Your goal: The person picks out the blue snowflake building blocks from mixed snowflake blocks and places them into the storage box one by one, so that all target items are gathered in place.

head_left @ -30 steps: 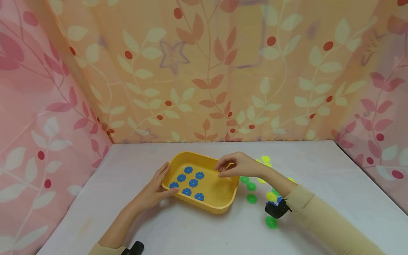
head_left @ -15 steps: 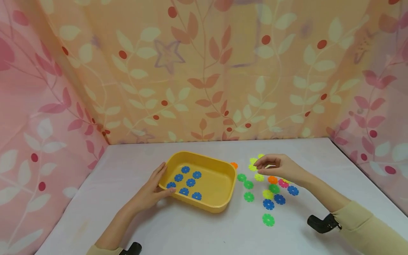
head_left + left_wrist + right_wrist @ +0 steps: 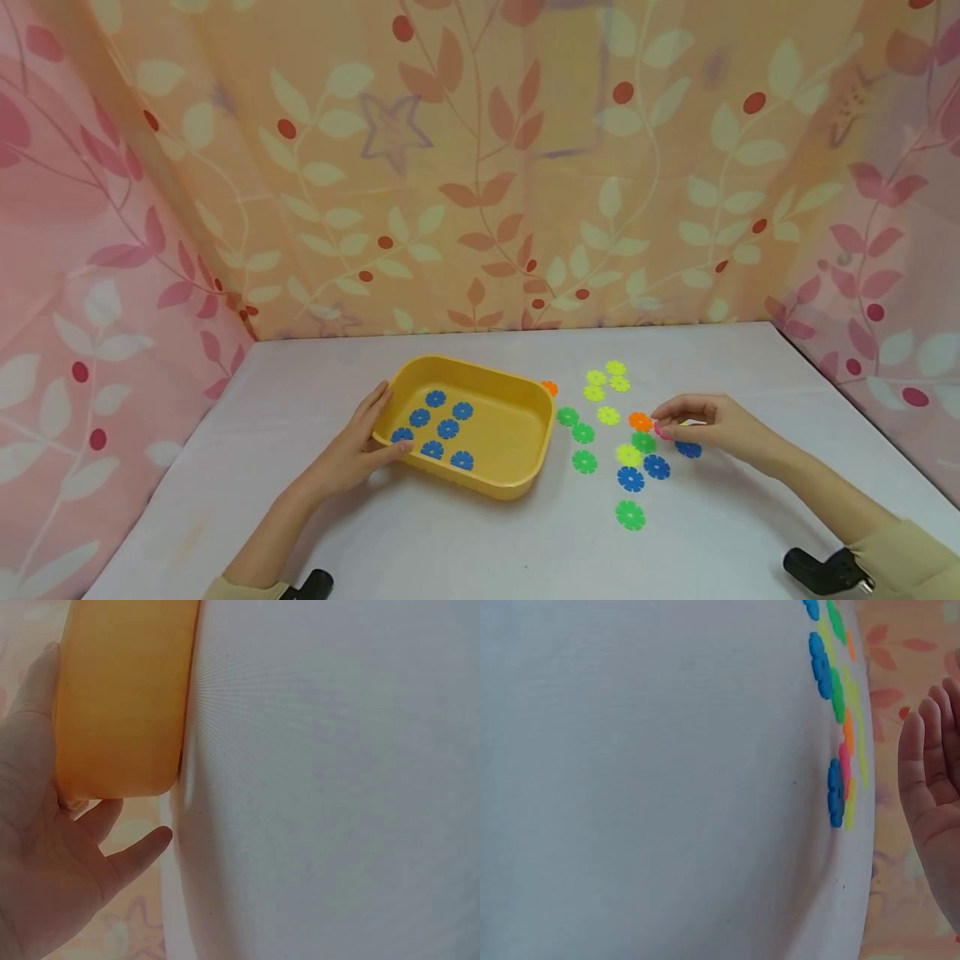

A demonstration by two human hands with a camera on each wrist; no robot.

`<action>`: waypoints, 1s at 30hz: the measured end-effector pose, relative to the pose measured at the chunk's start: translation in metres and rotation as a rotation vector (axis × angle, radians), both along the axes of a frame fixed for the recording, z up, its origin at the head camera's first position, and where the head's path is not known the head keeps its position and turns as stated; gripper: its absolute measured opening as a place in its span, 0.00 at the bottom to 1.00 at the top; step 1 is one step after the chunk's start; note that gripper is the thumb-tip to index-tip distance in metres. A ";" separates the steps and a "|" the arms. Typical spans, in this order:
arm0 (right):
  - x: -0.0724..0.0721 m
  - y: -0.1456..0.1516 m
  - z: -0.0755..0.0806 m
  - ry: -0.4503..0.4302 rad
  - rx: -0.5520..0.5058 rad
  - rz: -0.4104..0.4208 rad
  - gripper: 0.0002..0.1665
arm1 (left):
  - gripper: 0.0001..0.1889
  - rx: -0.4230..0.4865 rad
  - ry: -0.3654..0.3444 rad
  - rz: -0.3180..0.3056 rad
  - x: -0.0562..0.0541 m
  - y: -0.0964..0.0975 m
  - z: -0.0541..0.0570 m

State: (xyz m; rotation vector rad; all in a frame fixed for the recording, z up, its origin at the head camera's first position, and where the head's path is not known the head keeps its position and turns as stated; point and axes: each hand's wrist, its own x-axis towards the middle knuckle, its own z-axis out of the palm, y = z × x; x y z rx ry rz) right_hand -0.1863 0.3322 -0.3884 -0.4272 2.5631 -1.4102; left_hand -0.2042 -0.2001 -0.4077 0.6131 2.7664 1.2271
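Note:
A yellow plastic tray [image 3: 517, 475] sits left of the table's middle, with several blue notched discs [image 3: 447, 429] lying flat inside it. My left hand [image 3: 352, 454] holds its left corner, thumb at the near rim and fingers along the left side. In the left wrist view the left hand [image 3: 56, 855] is against the orange-looking tray wall [image 3: 124, 705]. My right hand [image 3: 723, 429] is over the loose discs at the right, nothing visible in its fingers. Beneath its fingertips a pink disc [image 3: 660, 430] is partly hidden, beside an orange disc [image 3: 641, 422] and a blue disc [image 3: 688, 450].
Green discs [image 3: 584, 462], yellow discs [image 3: 608, 416] and blue discs [image 3: 631, 479] lie scattered right of the tray. One orange disc [image 3: 551, 388] is close to its right rim. Patterned curtains [image 3: 480, 208] enclose the white table [image 3: 450, 550] at the back and sides.
My right hand has moved right from above the tray, past the yellow discs, to the pink disc. The left hand stays at the tray. The view has shifted slightly.

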 end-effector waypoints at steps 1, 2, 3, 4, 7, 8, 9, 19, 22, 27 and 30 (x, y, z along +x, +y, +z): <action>0.001 0.003 -0.003 0.001 0.001 0.007 0.18 | 0.51 0.000 -0.001 0.001 0.000 0.000 0.000; 0.001 0.006 -0.006 0.004 0.002 0.020 0.18 | 0.51 0.001 -0.003 0.001 0.000 0.000 0.000; 0.002 0.008 -0.009 0.005 0.000 0.031 0.17 | 0.51 0.001 -0.005 0.002 0.000 0.000 0.000; 0.002 0.011 -0.012 0.010 0.001 0.044 0.16 | 0.51 0.000 -0.006 0.003 0.000 0.000 0.000; 0.003 0.015 -0.018 0.011 0.006 0.069 0.14 | 0.51 -0.001 -0.009 0.005 0.000 0.001 0.000; 0.004 0.016 -0.019 0.013 0.013 0.081 0.14 | 0.51 0.000 -0.010 0.005 0.000 0.001 0.000; 0.004 0.017 -0.021 0.012 0.019 0.089 0.14 | 0.51 0.000 -0.011 0.005 0.000 0.001 0.001; 0.007 0.014 -0.027 0.036 0.125 0.124 0.11 | 0.51 0.003 -0.011 0.004 0.001 0.001 0.002; 0.008 0.013 -0.026 0.044 0.141 0.137 0.10 | 0.51 0.004 -0.009 0.003 0.001 0.001 0.002; 0.009 0.012 -0.025 0.084 0.158 0.167 0.09 | 0.51 0.006 -0.010 0.001 0.001 0.000 0.003; 0.008 0.011 -0.026 0.115 0.163 0.186 0.09 | 0.51 0.007 -0.014 0.000 0.002 0.000 0.003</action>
